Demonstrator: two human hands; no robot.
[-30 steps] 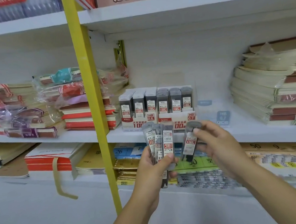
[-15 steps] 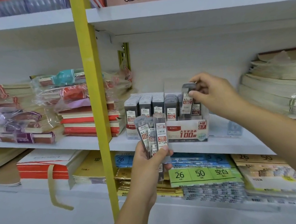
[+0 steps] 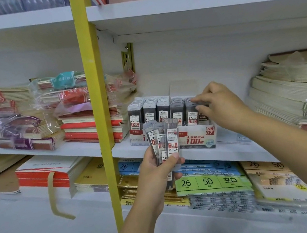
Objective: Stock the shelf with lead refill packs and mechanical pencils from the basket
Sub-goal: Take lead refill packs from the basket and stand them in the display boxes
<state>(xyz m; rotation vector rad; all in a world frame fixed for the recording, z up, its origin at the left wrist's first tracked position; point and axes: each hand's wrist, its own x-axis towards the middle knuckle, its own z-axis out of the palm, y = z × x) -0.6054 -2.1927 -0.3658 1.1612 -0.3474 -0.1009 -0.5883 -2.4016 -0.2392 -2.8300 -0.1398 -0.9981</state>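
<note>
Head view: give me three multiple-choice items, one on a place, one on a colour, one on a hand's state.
1. The white cardboard display box marked HB 0.7 stands on:
A. the top shelf
B. the middle white shelf
C. the floor

2. The upright metal shelf post is:
A. blue
B. yellow
C. black

3. The left hand:
A. hangs empty
B. presses flat on a notebook
C. grips a fan of clear plastic lead refill packs

Answers:
1 B: the box's base rests on the middle shelf's board.
2 B: the post is plainly yellow from top to bottom.
3 C: thumb and fingers curl round the packs' lower ends.
</note>
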